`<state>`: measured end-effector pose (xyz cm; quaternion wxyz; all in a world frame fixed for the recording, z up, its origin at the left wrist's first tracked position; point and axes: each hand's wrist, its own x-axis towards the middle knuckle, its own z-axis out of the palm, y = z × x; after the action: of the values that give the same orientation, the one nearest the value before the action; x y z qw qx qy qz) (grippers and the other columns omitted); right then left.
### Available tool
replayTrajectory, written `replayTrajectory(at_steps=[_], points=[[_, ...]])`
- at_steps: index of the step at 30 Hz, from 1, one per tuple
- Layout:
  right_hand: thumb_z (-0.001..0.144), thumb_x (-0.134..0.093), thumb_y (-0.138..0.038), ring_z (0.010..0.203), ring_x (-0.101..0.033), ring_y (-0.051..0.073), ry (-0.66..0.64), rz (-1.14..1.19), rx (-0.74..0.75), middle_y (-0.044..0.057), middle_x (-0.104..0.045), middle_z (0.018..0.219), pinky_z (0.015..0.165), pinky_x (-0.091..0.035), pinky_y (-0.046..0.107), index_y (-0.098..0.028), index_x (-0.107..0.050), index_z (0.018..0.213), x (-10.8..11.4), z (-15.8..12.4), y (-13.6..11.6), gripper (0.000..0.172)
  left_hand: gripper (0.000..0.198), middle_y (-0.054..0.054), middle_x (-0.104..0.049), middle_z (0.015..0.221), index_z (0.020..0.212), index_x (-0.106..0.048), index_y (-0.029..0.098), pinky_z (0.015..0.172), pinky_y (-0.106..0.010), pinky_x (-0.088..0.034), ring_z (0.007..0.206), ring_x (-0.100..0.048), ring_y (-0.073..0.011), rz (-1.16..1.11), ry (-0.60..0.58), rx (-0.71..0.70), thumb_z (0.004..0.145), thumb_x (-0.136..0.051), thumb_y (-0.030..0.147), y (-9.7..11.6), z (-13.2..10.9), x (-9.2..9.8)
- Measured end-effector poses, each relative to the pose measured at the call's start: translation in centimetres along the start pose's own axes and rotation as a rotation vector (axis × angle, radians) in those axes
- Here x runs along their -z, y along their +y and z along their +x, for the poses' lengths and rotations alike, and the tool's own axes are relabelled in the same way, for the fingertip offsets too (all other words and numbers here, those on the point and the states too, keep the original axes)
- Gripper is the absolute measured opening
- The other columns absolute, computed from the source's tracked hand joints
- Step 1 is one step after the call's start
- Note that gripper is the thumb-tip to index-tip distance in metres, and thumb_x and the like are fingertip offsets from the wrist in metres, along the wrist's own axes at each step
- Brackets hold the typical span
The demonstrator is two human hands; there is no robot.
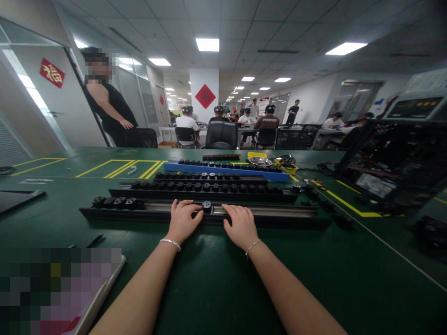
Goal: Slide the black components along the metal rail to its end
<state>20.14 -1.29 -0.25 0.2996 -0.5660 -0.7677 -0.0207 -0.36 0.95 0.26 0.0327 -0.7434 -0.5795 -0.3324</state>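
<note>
A long black rail (279,215) with a pale metallic channel lies crosswise on the table in front of me. In it, between my hands, stands a small round black part (207,206) with a lighter top. My left hand (183,221) lies over the rail just left of this part, fingers spread, thumb and index finger close to it; whether they touch is unclear. To the right, with a small gap from the part, my right hand (240,225) rests its outstretched fingers on the rail, thumb at the front side. Several similar round parts (118,203) sit at the rail's left end.
Behind lie more black rails (181,195) filled with round parts, and a blue rail (279,177). A metal dish (260,161) stands farther back. Loose black pieces (324,203) and a dark equipment rack (380,158) are at right. One person (111,107) stands at left.
</note>
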Motion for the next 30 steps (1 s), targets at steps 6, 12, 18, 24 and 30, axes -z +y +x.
replayTrajectory(at_steps=[6, 12, 18, 24, 30], points=[[0.081, -0.049, -0.025, 0.116, -0.047, 0.020, -0.062, -0.043, 0.103, 0.003, -0.061, 0.121, 0.109, -0.016, 0.044, -0.032, -0.053, 0.128, -0.42, -0.72, -0.32, 0.048, 0.024, -0.004, -0.073, 0.098, 0.092, -0.072, 0.026, 0.111, -0.056, -0.018, 0.111, -0.056, -0.0250, 0.005, -0.009, -0.017, 0.083, -0.053, 0.036, 0.09, -0.08, -0.15], [0.081, -0.049, -0.025, 0.113, -0.048, 0.020, -0.074, -0.067, 0.103, 0.002, -0.061, 0.119, 0.109, -0.015, 0.045, -0.035, -0.053, 0.128, -0.28, -0.74, -0.23, 0.049, 0.023, -0.001, -0.073, 0.100, 0.095, -0.071, 0.027, 0.112, -0.056, -0.016, 0.113, -0.056, -0.0249, -0.014, -0.035, -0.059, 0.082, -0.054, 0.035, 0.40, -0.17, -0.30], [0.081, -0.049, -0.024, 0.109, -0.051, 0.019, -0.104, -0.099, 0.087, 0.002, -0.062, 0.117, 0.109, -0.015, 0.045, -0.035, -0.053, 0.127, -0.22, -0.59, -0.39, 0.047, 0.024, -0.001, -0.073, 0.102, 0.099, -0.071, 0.028, 0.111, -0.056, -0.018, 0.112, -0.056, -0.0243, -0.018, -0.049, -0.098, 0.082, -0.054, 0.034, 0.82, -0.26, -0.46], [0.082, -0.048, -0.023, 0.108, -0.051, 0.019, -0.126, -0.116, 0.079, 0.002, -0.063, 0.116, 0.108, -0.017, 0.043, -0.034, -0.053, 0.128, -0.02, -0.50, -0.52, 0.047, 0.025, 0.000, -0.073, 0.103, 0.100, -0.070, 0.028, 0.111, -0.055, -0.018, 0.113, -0.055, -0.0242, -0.016, -0.059, -0.105, 0.082, -0.054, 0.034, 0.82, -0.32, -0.61], [0.084, -0.046, -0.022, 0.108, -0.051, 0.019, -0.150, -0.160, 0.090, 0.004, -0.063, 0.115, 0.107, -0.020, 0.041, -0.033, -0.052, 0.130, 0.26, -0.49, -0.55, 0.048, 0.028, 0.000, -0.072, 0.107, 0.104, -0.069, 0.030, 0.111, -0.052, -0.022, 0.114, -0.054, -0.0239, -0.015, -0.064, -0.121, 0.081, -0.054, 0.033, 0.67, -0.38, -0.69]])
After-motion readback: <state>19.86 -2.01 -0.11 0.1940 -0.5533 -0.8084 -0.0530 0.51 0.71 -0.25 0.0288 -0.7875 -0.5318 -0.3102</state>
